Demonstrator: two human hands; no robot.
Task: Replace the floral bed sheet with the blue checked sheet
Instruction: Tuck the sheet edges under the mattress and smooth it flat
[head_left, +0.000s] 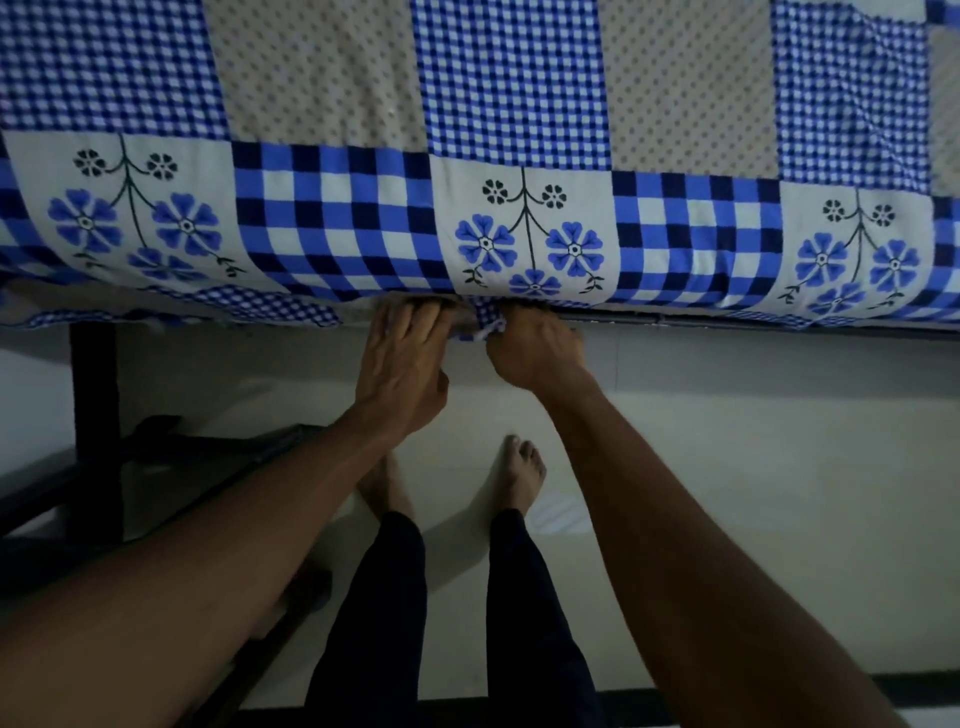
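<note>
Nearest to the camera are the person's legs in dark trousers (524, 597), and the two bare feet (522, 478) stand on the pale floor (727, 467), below the grip. Both bare forearms reach forward from the lower corners to the bed edge.

The right hand (530, 353) has its fingers curled. It pinches a small fold of the sheet (332, 228) that hangs out at the lower hem. This fold is the grip point, and it sits between the two hands.

The left hand (405, 358) is just left of the grip, almost touching the fold. Its fingers (410, 317) lie rather straight and go under the hem; the tips are hidden there, so this hand is released and grasps nothing that I can see.

Directly above the grip, the sheet hangs over the side of the bed, with blue flower squares and large blue checks. Farther above, it lies spread on the top of the bed, with small checks and dotted grey squares.

Left of the grip the hem hangs loose and wrinkled. Far left and below stands a dark bed frame (93, 415). Right of the grip the hem is straight.
</note>
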